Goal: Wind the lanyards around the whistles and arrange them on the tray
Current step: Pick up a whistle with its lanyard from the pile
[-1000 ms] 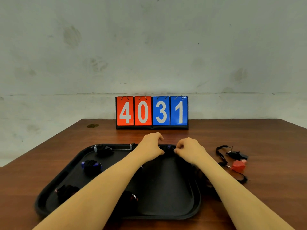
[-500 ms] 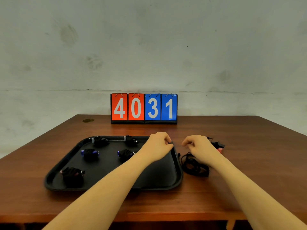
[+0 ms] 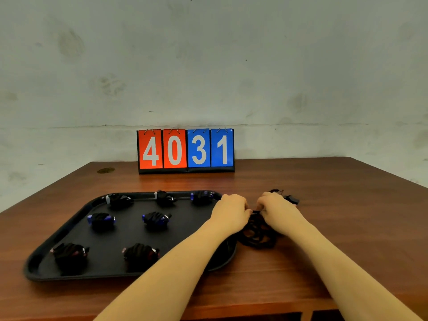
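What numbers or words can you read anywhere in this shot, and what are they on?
"40": white digits on the two red cards of the flip scoreboard at the back of the table.
"31": white digits on its two blue cards.
No other text shows; the wound whistles on the tray bear no readable marks.

A brown wooden table carried a black tray on its left half. A flip scoreboard reading 4031 stood at the far edge. Just right of the tray lay a loose black lanyard, and beyond it a black whistle.
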Demonstrator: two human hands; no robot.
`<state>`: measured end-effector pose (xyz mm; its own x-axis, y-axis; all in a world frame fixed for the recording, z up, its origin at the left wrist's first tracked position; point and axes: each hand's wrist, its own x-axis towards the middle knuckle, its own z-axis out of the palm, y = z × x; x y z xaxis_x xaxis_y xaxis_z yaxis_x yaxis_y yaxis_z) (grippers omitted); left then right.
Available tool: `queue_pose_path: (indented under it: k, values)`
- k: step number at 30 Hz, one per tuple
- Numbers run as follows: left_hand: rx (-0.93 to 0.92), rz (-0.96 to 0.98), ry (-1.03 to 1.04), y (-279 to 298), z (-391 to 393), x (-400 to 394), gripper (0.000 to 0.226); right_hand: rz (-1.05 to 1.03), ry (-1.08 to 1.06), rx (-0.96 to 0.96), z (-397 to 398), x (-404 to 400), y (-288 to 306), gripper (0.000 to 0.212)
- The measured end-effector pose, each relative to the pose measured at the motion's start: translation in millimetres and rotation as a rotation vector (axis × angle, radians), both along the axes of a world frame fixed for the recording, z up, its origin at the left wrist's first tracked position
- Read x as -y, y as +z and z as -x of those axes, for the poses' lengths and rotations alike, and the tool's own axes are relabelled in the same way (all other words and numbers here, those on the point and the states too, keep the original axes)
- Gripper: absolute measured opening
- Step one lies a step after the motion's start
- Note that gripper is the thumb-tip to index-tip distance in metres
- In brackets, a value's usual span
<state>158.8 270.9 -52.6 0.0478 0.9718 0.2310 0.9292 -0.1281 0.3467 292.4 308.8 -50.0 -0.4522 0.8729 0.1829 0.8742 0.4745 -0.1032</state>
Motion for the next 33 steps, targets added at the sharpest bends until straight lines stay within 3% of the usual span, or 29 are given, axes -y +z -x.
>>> queue_pose_path:
  k: [3, 6, 10, 16, 23, 28, 33]
  values:
    - [-0.103, 0.005, 0.025, -3, -3, -7, 0.035, -0.018, 0.010, -0.059, -2, 0, -4, 0.018]
    - [-0.109, -0.021, 0.017, -4, -5, -6, 0.032, 0.020, 0.008, -0.302, -4, 1, -5, 0.009]
    - [0.010, -0.150, 0.018, 0, -3, -1, 0.030, 0.051, 0.078, -0.527, -6, 5, -2, 0.010]
    - [0.233, -0.188, -0.021, 30, 16, 24, 0.027, 0.010, 0.092, -0.592, 2, 15, 4, 0.014]
    - [0.318, -0.215, -0.018, 45, 44, 60, 0.026, 0.079, 0.087, -0.821, 16, 33, 22, 0.010]
    - [0.331, -0.186, -0.048, 42, 54, 79, 0.028, 0.206, 0.101, -1.048, 30, 52, 39, 0.035]
    - [0.350, -0.115, -0.117, 40, 52, 95, 0.026, 0.251, 0.165, -1.236, 41, 71, 60, 0.019]
